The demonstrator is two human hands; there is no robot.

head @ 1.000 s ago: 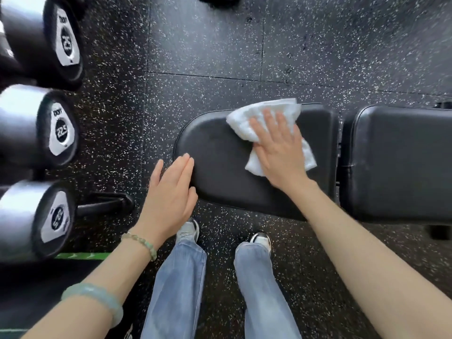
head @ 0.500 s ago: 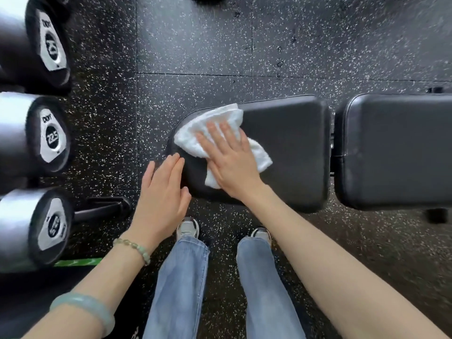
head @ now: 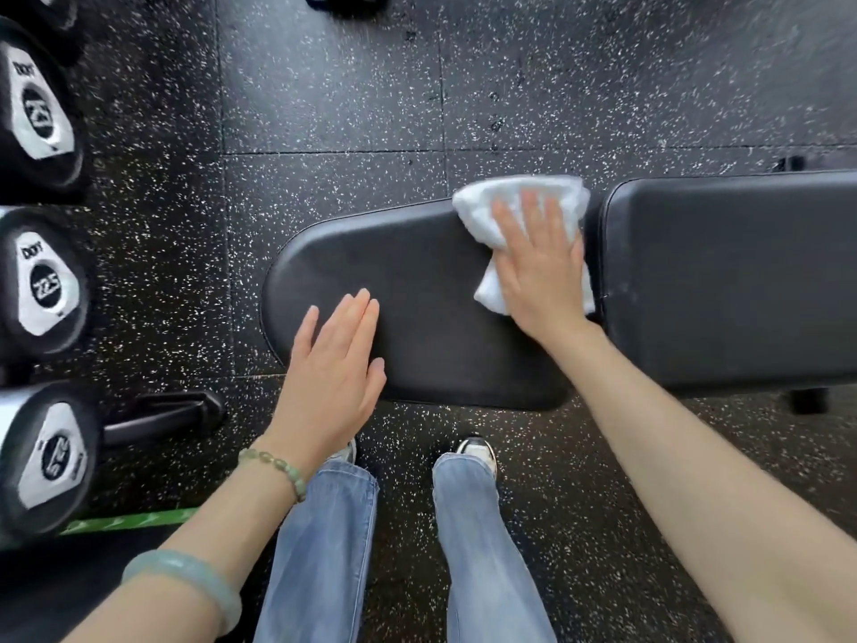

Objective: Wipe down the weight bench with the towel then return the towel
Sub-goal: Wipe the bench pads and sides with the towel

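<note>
Right hand (head: 540,276): flat, fingers spread, palm pressing the white towel (head: 491,201) onto the black bench seat pad (head: 417,290); towel bunched under and ahead of the fingers, now at the pad's right end, hard by the gap before the backrest pad (head: 732,280), where half a second ago it lay at the rounded left end. Left hand (head: 334,378): flat, fingers together, holding nothing, laid on the seat pad's near-left edge as before; dumbbells (head: 46,290) racked further left, speckled floor (head: 348,85) beyond.
</note>
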